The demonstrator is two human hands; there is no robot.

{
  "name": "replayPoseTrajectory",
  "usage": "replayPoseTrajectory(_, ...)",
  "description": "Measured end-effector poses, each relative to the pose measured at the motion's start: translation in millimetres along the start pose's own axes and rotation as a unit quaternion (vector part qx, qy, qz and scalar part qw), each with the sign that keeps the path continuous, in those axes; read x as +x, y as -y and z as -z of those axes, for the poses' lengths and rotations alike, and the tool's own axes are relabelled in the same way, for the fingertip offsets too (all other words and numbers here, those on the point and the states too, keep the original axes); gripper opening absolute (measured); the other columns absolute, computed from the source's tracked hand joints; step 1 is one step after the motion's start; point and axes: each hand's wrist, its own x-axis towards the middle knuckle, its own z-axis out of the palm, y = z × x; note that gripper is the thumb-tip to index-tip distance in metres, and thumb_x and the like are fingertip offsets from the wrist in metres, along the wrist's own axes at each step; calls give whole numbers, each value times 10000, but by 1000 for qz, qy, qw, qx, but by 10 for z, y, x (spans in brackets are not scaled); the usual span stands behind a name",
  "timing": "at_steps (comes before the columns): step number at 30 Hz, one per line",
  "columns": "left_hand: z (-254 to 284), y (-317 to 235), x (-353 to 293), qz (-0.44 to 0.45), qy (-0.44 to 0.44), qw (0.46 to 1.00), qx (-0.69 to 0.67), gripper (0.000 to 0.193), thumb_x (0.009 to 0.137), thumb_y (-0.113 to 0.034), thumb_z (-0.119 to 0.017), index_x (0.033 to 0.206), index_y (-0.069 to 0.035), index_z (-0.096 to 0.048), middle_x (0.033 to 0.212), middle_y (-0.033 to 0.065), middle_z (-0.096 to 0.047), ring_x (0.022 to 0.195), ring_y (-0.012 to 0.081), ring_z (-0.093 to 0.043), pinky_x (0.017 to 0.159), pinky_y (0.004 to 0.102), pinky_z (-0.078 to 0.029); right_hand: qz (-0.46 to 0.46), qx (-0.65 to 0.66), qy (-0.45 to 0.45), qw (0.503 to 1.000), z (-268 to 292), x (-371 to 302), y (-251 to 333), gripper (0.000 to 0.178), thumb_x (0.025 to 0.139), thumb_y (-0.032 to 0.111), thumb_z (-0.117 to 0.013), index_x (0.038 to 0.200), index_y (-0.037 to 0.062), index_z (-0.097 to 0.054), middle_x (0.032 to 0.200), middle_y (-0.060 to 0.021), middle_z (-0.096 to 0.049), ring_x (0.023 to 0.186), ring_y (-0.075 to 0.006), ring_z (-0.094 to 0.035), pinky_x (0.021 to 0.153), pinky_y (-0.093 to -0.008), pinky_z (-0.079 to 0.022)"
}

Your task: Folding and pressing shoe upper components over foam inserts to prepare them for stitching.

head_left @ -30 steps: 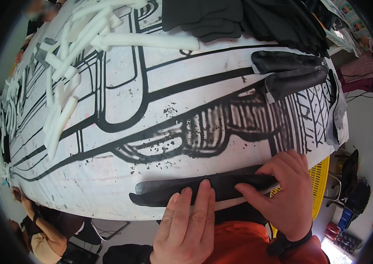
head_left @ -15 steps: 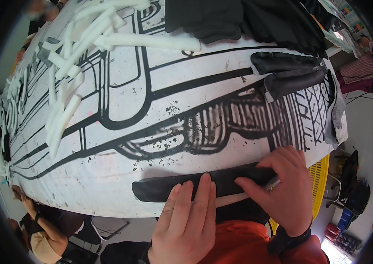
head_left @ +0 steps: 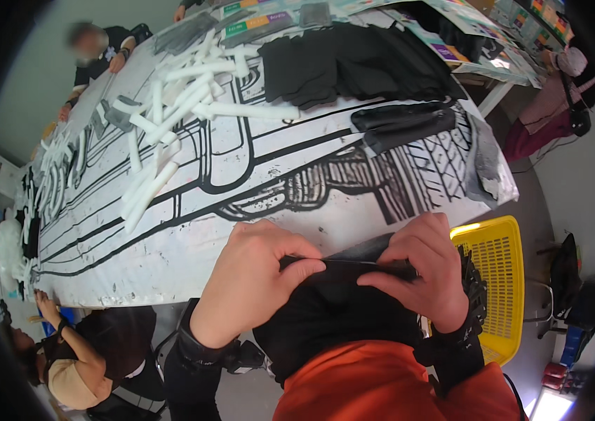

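A black fabric strip (head_left: 360,252) is stretched between my two hands at the table's near edge. My left hand (head_left: 245,277) pinches its left part between thumb and fingertips. On the other side my right hand (head_left: 427,270) grips the strip with thumb and bent fingers. The fingers hide both ends, and the strip's lower part blends into the dark clothing on my lap. Beyond my hands lies the white table cover (head_left: 199,270), printed with black line drawings. Two dark padded pieces (head_left: 406,126) rest on it at the right.
Loose white foam strips (head_left: 252,111) are heaped at the left of the table. Black cloth pieces (head_left: 360,67) lie stacked at the back. A yellow plastic basket (head_left: 511,281) stands at my right. People sit or stand at the lower left, far left and far right.
My left hand has gone from lying flat on the strip to pinching it. The strip has come nearer my body, off the tabletop to its edge. The view has tilted up, showing more of the table.
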Motion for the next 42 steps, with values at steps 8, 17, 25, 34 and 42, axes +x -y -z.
replayPoseTrajectory(8,-281,-524,-420,-11,-73,995,-61,119,864,-136,-813,943,-57,-770,861,88,-735,859,274,-661,812,362,-489,-295,511,-61,805,39,-696,294,681,762,71,-918,1354,14,-587,1240,-64,-665,1103,-157,-647,905,-316,-524)
replayPoseTrajectory(17,-538,-851,-547,-78,-127,988,-45,143,845,-160,-835,927,-58,-779,868,81,-759,845,260,-647,877,366,-465,-337,580,-146,727,109,-797,621,179,895,-62,-778,1061,-5,-746,1022,-53,-768,926,-93,-703,854,-251,-561)
replayPoseTrajectory(25,-640,-808,-474,-52,-120,982,-137,151,837,-191,-851,921,-77,-798,863,49,-766,841,240,-634,897,362,-441,-323,589,-205,712,113,-782,643,173,904,-79,-758,1065,-20,-740,1039,-72,-768,935,-107,-708,867,-260,-567)
replayPoseTrajectory(34,-591,-818,-482,-51,-108,982,-145,111,835,-97,-846,927,-52,-804,843,51,-756,885,194,-635,849,335,-483,-315,608,-214,697,73,-764,669,196,911,-83,-742,1098,-23,-730,1051,-72,-765,947,-114,-710,883,-267,-570)
replayPoseTrajectory(42,-551,-803,-501,-61,-107,982,-143,103,831,-90,-847,914,-54,-796,812,36,-737,858,186,-600,835,331,-463,-328,607,-171,703,231,-716,561,242,900,-84,-750,1133,-22,-725,1074,-73,-760,981,-130,-705,913,-282,-565)
